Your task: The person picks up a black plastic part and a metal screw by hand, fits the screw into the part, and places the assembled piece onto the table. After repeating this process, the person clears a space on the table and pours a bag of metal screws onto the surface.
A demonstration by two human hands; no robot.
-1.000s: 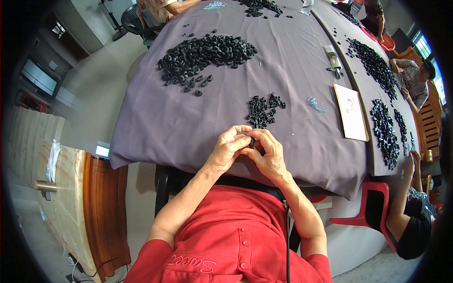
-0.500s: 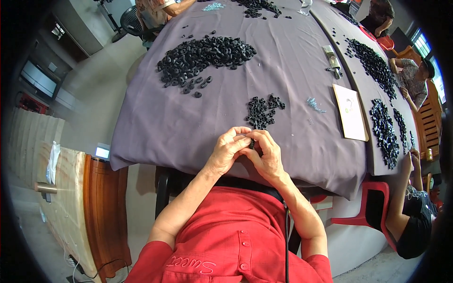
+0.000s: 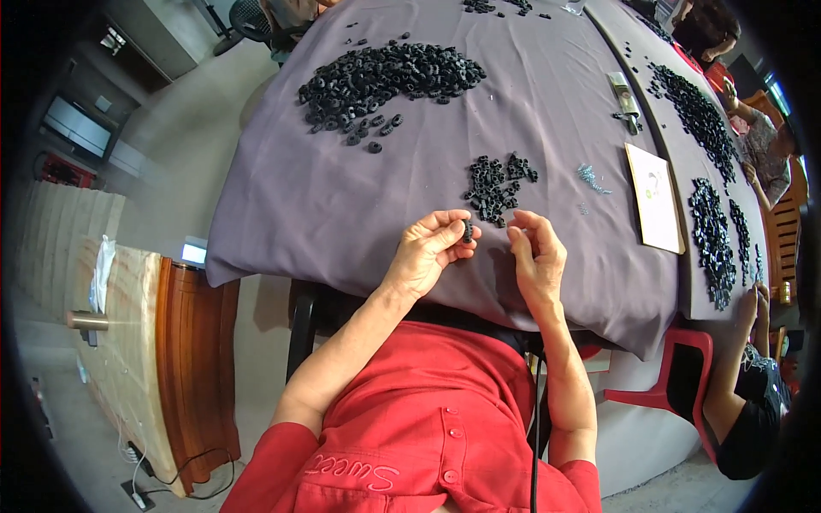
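Between the thumb and fingers of my left hand (image 3: pixel 432 250) is a small black ridged ring (image 3: pixel 467 229), held on edge. My right hand (image 3: pixel 539 256) is a short way to the right, apart from the left. Its thumb and fingertips are drawn together, and anything between them is too small to make out. Just beyond both hands lies a small pile of black tube-like pieces (image 3: pixel 490 190). Farther off to the left spreads a large heap of black ridged rings (image 3: pixel 385 77), with one loose ring (image 3: pixel 375 148) at its near side.
A grey cloth (image 3: pixel 325 214) covers the table. To the right lie small pale blue pieces (image 3: pixel 590 178), a flat pale board (image 3: pixel 654 197) and a tube (image 3: pixel 624 94). More black parts (image 3: pixel 712 244) lie on the adjoining table, where other people sit. A red chair (image 3: pixel 667 385) stands at right.
My hands were together over a black piece and are now apart. The right hand has moved right; the left keeps the ring. The whole view has shifted slightly.
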